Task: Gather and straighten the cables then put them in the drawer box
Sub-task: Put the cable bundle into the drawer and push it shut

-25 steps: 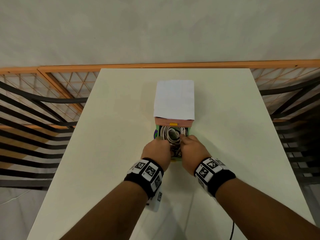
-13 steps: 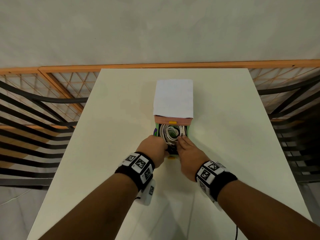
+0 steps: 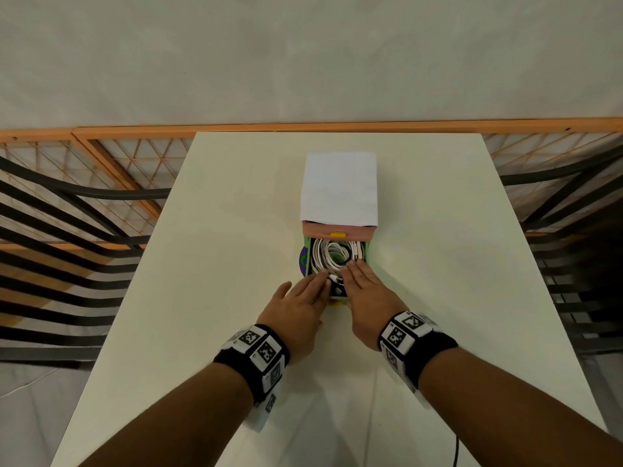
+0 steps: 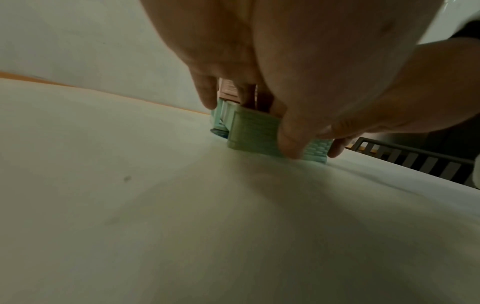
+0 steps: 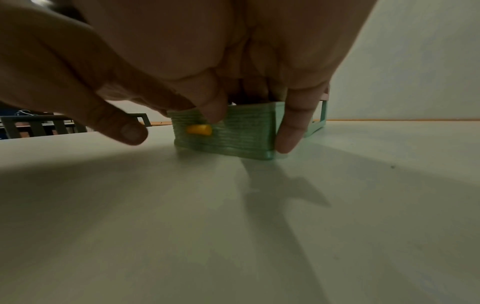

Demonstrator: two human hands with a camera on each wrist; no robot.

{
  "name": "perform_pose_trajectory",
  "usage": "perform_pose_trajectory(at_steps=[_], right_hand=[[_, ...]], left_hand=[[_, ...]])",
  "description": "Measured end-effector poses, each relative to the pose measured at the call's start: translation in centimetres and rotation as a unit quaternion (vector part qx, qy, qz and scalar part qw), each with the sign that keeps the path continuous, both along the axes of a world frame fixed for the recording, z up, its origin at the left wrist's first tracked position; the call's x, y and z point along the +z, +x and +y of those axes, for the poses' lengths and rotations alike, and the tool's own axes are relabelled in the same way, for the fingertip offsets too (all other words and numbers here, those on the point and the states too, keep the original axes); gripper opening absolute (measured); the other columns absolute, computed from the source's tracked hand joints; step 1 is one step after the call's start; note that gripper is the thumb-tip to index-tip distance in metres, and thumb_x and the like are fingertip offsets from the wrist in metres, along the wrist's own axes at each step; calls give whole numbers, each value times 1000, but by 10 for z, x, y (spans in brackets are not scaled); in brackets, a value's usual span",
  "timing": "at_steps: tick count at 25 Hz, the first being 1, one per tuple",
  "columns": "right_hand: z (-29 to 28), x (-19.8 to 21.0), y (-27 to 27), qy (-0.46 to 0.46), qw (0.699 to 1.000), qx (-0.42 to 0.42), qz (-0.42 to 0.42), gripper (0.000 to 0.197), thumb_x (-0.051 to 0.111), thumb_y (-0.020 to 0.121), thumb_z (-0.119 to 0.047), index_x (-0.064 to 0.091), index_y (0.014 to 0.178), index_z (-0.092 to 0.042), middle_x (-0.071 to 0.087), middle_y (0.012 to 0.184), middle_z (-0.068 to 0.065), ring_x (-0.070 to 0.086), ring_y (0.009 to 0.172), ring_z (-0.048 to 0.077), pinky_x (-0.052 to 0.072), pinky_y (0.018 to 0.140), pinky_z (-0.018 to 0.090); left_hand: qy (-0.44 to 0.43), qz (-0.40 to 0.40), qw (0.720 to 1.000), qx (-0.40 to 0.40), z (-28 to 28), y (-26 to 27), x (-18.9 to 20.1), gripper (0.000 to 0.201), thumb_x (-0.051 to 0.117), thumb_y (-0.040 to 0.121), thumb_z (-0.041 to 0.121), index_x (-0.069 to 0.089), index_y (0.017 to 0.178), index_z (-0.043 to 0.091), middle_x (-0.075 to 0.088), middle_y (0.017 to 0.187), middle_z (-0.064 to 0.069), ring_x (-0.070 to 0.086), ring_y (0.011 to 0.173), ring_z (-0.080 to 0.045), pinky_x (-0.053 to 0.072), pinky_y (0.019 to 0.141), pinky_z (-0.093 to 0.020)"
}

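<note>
item 1, surface: we log a pale cream table (image 3: 209,298), matte, running from 6 o'clock to 12 o'clock of the head view. behind its far edge we note an orange wooden rail (image 3: 303,127) and a plain grey wall (image 3: 303,55); black slatted frames (image 3: 60,251) sit at 9 o'clock and 3 o'clock.

item 2, drawer box (image 3: 338,193): at table centre, toward 12 o'clock of our hands; white top, pink front with a small yellow tab. its green drawer (image 5: 241,131) is pulled out toward us, ribbed plastic with a yellow knob (image 5: 198,130) on the front.

item 3, cables (image 3: 332,256): white, wound in a round coil, lying inside the open drawer; a darker piece shows at the near end between our hands.

item 4, left hand (image 3: 296,308): fingers straight and relaxed, laid flat over the drawer's near left part, tips touching the coil.

item 5, right hand (image 3: 365,298): fingers straight, flat over the near right part, tips on the coil; little finger runs down the drawer's outer corner. neither hand grasps anything.
</note>
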State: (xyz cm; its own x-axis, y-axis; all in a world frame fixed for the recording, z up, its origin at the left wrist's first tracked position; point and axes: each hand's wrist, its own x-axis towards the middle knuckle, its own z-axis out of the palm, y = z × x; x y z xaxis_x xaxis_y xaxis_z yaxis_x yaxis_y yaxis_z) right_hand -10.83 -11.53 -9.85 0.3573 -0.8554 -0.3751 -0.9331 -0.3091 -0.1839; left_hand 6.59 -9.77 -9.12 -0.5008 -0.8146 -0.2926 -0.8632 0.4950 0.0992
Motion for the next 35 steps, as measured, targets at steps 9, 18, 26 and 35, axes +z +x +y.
perform_pose_trajectory(at_steps=[9,18,26,35], right_hand=[[13,-13,3,-3,999,-38,-22,76,41,97,-31,-9,154,-22,-22,162,1,-24,148,19,32,114,47],[4,-2,-4,8,999,-34,17,66,37,99,-36,4,155,-24,-13,164,-6,-15,150,13,27,112,53],[9,-5,0,17,999,-43,-1,71,39,98,-34,-3,155,-28,-19,163,-6,-19,149,14,31,112,50],[5,2,4,26,998,-29,44,68,35,99,-40,0,155,-25,-15,164,-2,-16,150,17,23,113,54]], left_hand=[[-11,-42,999,18,1,-1,1,82,47,94,27,-2,158,18,0,168,-2,-7,154,-24,-9,120,-51],[-70,22,997,-37,-6,-2,-7,60,78,66,21,68,125,11,67,131,-5,59,127,-22,30,110,-54],[-4,10,1000,18,-2,-8,4,77,46,94,24,4,159,25,8,168,7,3,154,-12,-11,117,-64],[-22,22,999,-36,3,6,-13,86,69,72,22,38,151,16,41,157,-1,40,144,-18,3,113,-62]])
